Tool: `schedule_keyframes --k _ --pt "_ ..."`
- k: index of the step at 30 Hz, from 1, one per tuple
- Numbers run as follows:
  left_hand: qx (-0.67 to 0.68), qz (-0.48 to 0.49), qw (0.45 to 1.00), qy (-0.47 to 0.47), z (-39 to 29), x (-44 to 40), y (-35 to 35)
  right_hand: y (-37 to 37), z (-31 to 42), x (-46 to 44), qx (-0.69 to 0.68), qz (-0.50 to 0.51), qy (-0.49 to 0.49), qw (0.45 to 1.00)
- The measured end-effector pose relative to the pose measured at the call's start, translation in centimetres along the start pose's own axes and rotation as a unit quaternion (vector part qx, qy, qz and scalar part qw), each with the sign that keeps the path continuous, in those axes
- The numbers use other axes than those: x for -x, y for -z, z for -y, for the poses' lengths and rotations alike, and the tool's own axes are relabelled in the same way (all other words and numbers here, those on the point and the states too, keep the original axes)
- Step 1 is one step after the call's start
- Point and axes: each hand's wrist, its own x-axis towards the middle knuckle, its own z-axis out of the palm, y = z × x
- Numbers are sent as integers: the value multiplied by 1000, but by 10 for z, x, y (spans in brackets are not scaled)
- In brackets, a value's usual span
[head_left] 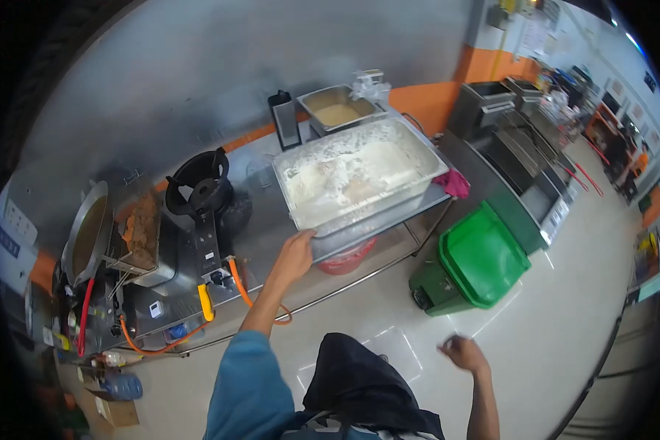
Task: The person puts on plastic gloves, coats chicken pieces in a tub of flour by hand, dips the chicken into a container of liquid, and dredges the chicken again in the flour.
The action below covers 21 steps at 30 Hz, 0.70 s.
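A large metal tray of white powder (359, 172) rests on the steel table (260, 246). At the tray's near left corner is my left hand (295, 257), its fingers closed at the rim. My right hand (463, 353) hangs over the floor in front of the green bin, fingers curled and slightly blurred; whether it holds anything cannot be made out. Behind the large tray stands a smaller metal pan (337, 110) with pale yellowish contents, and a dark-topped metal box (284, 121) is beside it. A pink cloth (453, 183) lies at the tray's right end.
A green lidded bin (484, 257) stands right of the table. Leftward are a black gas burner (199, 185), an orange hose (238, 282), a wire basket of fried food (141, 231) and a wok (88, 227). A red tub (348, 258) sits below the table.
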Motion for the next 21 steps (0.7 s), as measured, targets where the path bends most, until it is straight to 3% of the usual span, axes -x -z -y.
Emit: schedule_keyframes --k 1,4,7,10,12,14,16,19,21 --pt "-28 -1 999 -32 23 -28 -15 19 20 -47 -2 -7 23 1000" --pt "-99 89 990 50 61 -95 -46 72 130 -146 -56 -24 160 985" --pt "-141 283 935 161 96 -151 -67 58 193 -235 -116 -10 280 953" --pt "-82 149 980 107 128 -168 -80 23 241 -289 -169 48 236 956" --pt "64 156 961 220 138 -179 -71 -3 269 -318 -202 87 202 955" --pt "215 137 905 341 123 -181 -51 -26 289 -335 -187 105 176 961" --pt "374 65 809 450 91 -188 -30 -33 306 -354 -136 80 194 968" --pt "519 -27 723 454 100 -190 -39 -44 318 -379 -121 73 258 956" --pt "552 -65 705 441 108 -191 -46 -37 326 -382 -90 70 300 947"
